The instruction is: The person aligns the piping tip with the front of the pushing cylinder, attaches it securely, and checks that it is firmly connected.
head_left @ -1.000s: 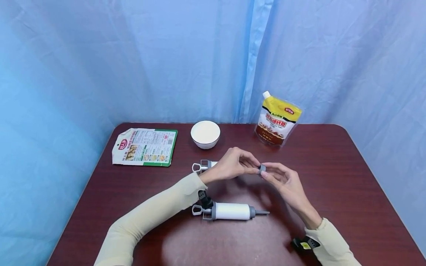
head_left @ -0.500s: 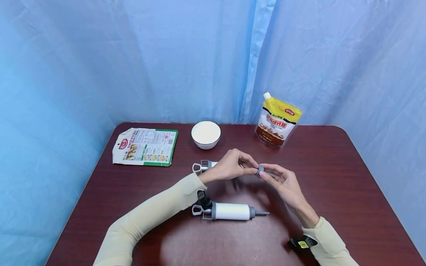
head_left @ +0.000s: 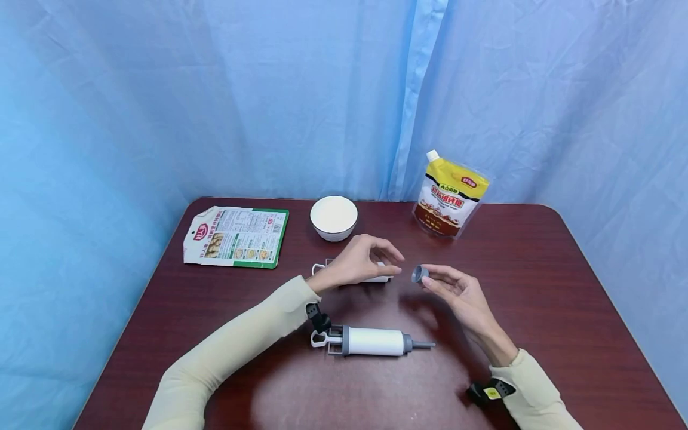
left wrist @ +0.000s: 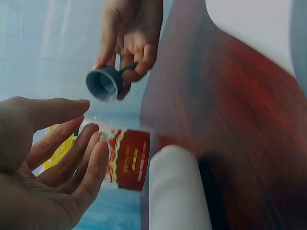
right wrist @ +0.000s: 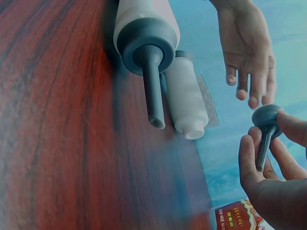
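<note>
My right hand (head_left: 466,298) pinches a grey nozzle cap (head_left: 419,274) between thumb and fingers above the table. Its round open end faces left, and in the right wrist view a thin tube points away from the cap (right wrist: 265,117). My left hand (head_left: 359,261) is apart from it, fingers loosely bent with nothing between them. Under the left hand lies a white cookie-press syringe (right wrist: 186,96) without a nozzle, partly hidden by that hand in the head view. Nearer me lies a second white syringe (head_left: 375,341) with a grey nozzle (head_left: 421,344) fitted, its ring handle to the left.
A white bowl (head_left: 334,222) stands toward the table's back edge. To its left a green-and-white packet (head_left: 236,237) lies flat. A yellow, white and brown spouted pouch (head_left: 450,197) stands at back right. Blue curtains (head_left: 301,101) surround the dark red table (head_left: 537,269).
My left hand has let go of the nozzle cap and drawn back to the left. The right hand still holds the cap, its open end now visible.
</note>
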A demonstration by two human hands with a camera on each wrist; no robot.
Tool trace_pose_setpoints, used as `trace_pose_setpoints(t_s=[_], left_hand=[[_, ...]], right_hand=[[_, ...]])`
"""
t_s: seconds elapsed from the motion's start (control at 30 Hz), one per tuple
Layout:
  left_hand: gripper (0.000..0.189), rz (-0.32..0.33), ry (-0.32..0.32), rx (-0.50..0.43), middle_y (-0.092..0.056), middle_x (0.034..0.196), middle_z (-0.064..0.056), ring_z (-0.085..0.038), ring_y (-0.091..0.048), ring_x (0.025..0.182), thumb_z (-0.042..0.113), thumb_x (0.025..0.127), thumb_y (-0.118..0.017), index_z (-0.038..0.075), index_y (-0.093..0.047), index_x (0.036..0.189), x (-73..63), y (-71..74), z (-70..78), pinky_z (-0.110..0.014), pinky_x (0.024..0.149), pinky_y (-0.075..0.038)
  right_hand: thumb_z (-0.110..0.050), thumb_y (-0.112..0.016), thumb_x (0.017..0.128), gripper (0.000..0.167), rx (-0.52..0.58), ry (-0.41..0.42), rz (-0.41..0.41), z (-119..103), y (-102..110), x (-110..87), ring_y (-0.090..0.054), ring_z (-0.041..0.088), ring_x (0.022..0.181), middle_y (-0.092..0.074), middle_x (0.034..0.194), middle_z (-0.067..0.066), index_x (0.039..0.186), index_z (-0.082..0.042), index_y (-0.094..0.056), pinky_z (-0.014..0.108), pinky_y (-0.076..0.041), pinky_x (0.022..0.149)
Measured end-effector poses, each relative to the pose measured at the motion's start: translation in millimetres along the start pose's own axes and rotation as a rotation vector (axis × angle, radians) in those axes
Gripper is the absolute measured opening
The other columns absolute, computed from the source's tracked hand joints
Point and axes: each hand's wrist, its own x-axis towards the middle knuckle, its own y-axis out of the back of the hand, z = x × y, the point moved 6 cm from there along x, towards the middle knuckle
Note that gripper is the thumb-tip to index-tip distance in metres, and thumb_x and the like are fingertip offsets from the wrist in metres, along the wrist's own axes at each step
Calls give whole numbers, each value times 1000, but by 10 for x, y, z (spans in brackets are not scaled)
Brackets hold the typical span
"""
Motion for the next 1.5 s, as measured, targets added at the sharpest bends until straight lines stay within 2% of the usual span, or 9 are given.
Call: trace_pose_setpoints(t_s=[0.13,0.27,0.47,0.63,0.87,1.13,1.27,1.5], left_hand=[[30,12,7,131,-78,108,-6,-19,-72,100,22,88,-85,13,-78,116,-56,69,-72,-32,90,-57],[43,-8,16,271,-72,114,-9,-28,-65,107,27,84,-88,14,-75,123,-107,102,-157,-38,96,-48],[54,-57,24,343,-70,119,-15,-31,-60,113,26,80,-91,8,-72,126,-164,99,-284,-41,101,-44],[55,-72,29,388,-67,115,-17,-31,-58,110,23,77,-93,7,-71,125,-199,98,-364,-38,95,-45],[57,-97,73,409,-64,115,-16,-25,-51,107,22,76,-94,10,-71,127,-223,107,-452,-34,91,-43],[43,-91,92,387,-68,110,-12,-30,-60,109,14,80,-89,10,-72,119,-188,117,-480,-39,96,-47],[42,-93,107,367,-69,110,-10,-27,-63,108,13,80,-89,11,-72,118,-186,112,-495,-38,96,-49],[42,-100,93,349,-72,111,-10,-23,-65,105,15,80,-90,11,-73,118,-217,111,-490,-34,92,-52]], right_hand=[[-17,-70,101,44,-15,-10,0,10,19,-3,-75,13,106,-75,113,-7,138,4,-61,26,-60,93],[-17,-70,101,43,-40,-8,1,26,36,-4,-75,12,105,-75,114,-7,138,3,-62,24,-60,93],[-17,-69,102,42,-73,-1,-10,40,36,-7,-74,6,102,-74,115,-7,138,3,-61,24,-60,91],[-19,-69,102,42,-96,-1,-24,38,21,-4,-74,11,104,-73,116,-6,138,1,-62,26,-61,91],[-20,-69,102,42,-131,-1,-24,63,39,9,-75,15,104,-73,114,-8,138,1,-62,27,-61,90],[-22,-70,101,43,-150,-18,-22,85,50,27,-74,18,104,-72,115,-6,138,-1,-62,27,-61,89],[-27,-70,101,44,-174,-43,-25,123,41,42,-73,19,106,-71,120,0,138,-4,-63,26,-61,90],[-28,-71,100,44,-186,-54,-23,184,43,36,-73,19,106,-71,121,3,138,-5,-64,26,-61,89]])
